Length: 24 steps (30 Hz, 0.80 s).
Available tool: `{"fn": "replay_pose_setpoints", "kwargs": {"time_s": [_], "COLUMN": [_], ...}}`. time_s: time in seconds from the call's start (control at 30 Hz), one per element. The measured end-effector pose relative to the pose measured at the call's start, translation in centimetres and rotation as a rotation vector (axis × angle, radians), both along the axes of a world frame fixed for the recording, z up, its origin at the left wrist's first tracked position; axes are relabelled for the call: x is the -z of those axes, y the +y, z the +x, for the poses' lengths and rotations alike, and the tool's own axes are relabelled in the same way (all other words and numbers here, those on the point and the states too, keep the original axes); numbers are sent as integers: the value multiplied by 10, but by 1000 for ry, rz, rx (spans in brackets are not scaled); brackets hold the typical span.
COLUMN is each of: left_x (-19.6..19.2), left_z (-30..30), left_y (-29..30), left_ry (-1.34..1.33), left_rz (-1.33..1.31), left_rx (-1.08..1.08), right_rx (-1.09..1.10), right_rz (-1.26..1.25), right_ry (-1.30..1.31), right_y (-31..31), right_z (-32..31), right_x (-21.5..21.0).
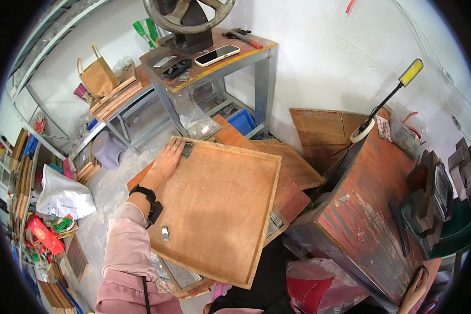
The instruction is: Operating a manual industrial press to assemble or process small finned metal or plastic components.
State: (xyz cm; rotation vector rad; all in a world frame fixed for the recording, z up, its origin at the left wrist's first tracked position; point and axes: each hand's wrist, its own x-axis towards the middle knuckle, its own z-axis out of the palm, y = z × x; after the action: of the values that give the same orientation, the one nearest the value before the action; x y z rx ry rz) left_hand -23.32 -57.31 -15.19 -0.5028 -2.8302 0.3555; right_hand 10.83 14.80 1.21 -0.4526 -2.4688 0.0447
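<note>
My left hand [166, 161] lies on the far left corner of a large shallow wooden tray [222, 206], fingers curled over its rim. The tray is tilted and rests on a stack of other wooden boards [293, 188]. A small dark ridged piece [187, 149] sits in the tray corner by my fingers, and a small grey piece [165, 234] lies near the tray's left edge. I wear a black wrist strap [147, 198] and a pink sleeve. My right hand [416, 288] shows only at the lower right, resting on the edge of a worn red bench [361, 220].
A metal table [214, 57] at the back carries a hand-wheel press, a phone [217, 55] and tools. A yellow-headed lamp [411, 72] and tape roll [362, 132] stand on the red bench. Bags, a blue crate [243, 121] and shelves crowd the floor at left.
</note>
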Motion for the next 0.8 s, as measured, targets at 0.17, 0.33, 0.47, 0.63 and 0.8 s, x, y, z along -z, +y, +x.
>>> {"fn": "replay_pose_setpoints", "kwargs": {"time_s": [0.17, 0.33, 0.47, 0.63, 0.8], "left_x": [-3, -4, 4, -17, -9], "left_z": [-29, -26, -25, 42, 142], "left_y": [-6, -8, 5, 54, 108], "left_ry": [-38, 45, -10, -341, -298], "left_rz": [-101, -44, 95, 337, 395], "left_rx": [213, 282, 157, 62, 204], "right_rx": [91, 50, 70, 103, 37], "right_rz": [27, 111, 111, 148, 185], "right_ry": [-13, -13, -31, -22, 12], "right_y": [-7, -10, -11, 1, 1], "right_z": [0, -12, -15, -4, -6], "right_x": [-2, -4, -2, 5, 3]}}
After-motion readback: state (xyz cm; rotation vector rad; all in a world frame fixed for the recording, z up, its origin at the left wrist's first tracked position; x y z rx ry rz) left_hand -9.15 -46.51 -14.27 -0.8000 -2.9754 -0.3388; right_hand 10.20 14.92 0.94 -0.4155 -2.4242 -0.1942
